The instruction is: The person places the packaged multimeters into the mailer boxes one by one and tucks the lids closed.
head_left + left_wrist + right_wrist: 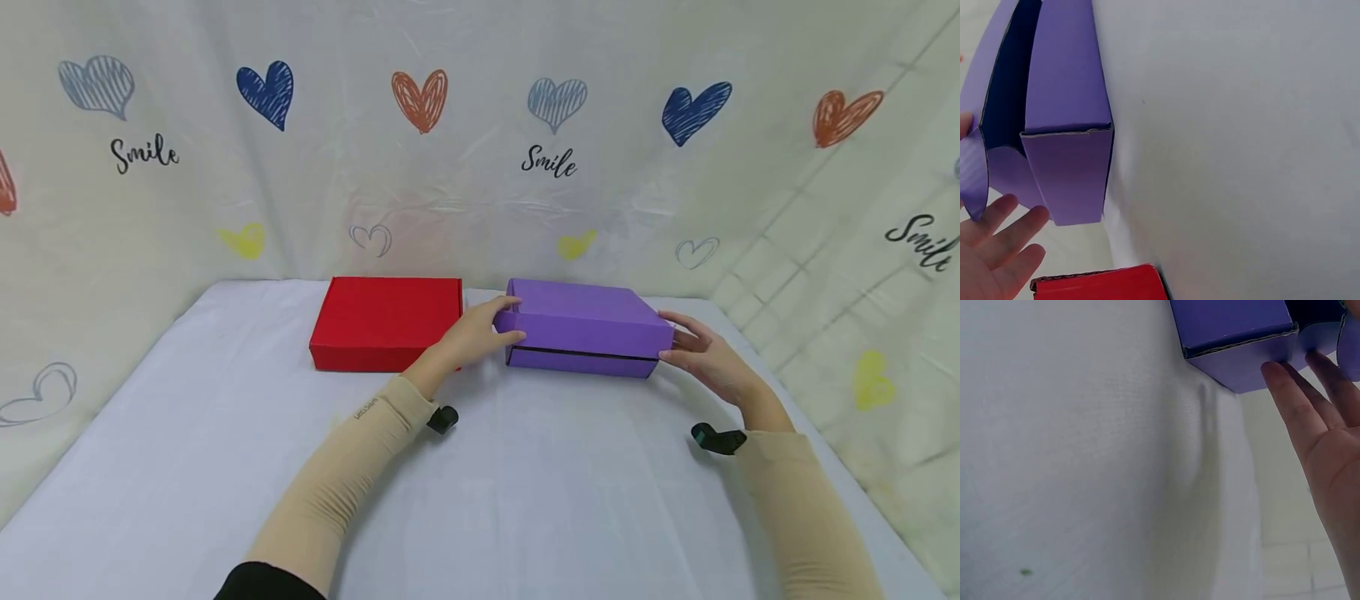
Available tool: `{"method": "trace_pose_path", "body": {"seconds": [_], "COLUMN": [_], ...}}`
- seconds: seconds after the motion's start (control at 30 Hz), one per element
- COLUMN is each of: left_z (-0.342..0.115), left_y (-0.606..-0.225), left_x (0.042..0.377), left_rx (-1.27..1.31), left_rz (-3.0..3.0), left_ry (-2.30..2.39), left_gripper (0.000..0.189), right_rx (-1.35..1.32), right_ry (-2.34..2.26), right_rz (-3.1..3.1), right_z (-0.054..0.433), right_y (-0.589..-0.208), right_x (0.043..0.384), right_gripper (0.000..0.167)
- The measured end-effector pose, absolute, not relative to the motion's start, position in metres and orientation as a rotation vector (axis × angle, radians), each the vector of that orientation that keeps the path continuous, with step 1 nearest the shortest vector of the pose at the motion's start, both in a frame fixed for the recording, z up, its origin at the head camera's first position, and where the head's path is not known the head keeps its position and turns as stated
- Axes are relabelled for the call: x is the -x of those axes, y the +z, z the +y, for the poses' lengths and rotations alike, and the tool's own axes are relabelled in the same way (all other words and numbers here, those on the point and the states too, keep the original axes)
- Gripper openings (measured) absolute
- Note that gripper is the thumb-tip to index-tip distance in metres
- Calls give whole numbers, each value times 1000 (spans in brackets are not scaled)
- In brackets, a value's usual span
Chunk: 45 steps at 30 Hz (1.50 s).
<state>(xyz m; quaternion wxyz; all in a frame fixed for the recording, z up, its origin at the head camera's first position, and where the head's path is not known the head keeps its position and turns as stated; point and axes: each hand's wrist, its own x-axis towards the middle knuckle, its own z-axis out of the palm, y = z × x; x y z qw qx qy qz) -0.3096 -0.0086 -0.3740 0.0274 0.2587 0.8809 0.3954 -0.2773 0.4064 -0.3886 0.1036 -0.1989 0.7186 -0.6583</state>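
Note:
A purple cardboard box [581, 362] stands on the white-covered table, with its lid [585, 300] raised slightly. In the left wrist view, a gap with a dark blue inside shows between the lid's front flap [972, 169] and the box's front wall [1066, 69]. My left hand [476, 332] holds the lid's front left corner between thumb and fingers. At the front right corner, my right hand [708, 358] holds the lid the same way. Several fingers [1291, 400] of that hand stretch along the box's side wall in the right wrist view.
To the left of the purple box lies a closed red cardboard box [390, 321], close to my left hand. Behind the table hangs a pale sheet [480, 200] printed with hearts and "Smile". A white cloth [525, 483] covers the table.

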Motion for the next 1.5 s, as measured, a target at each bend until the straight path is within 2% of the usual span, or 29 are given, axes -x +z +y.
{"method": "trace_pose_path", "body": {"seconds": [0.57, 0.83, 1.33, 1.5], "left_z": [-6, -5, 7, 9], "left_y": [-378, -378, -382, -383], "left_x": [298, 297, 299, 301], "left_rx": [-737, -741, -807, -796], "left_rz": [2716, 2706, 2709, 2686], "left_ry": [1115, 1119, 978, 952], "left_gripper": [67, 67, 75, 81], "right_rx": [540, 422, 401, 414], "right_ry": [-1670, -1563, -1267, -1156], "right_rz": [2377, 2454, 2645, 2689], "right_z": [405, 401, 384, 375], "right_y": [-390, -384, -378, -379], "right_x": [276, 271, 271, 269], "right_gripper": [62, 64, 75, 87]}}
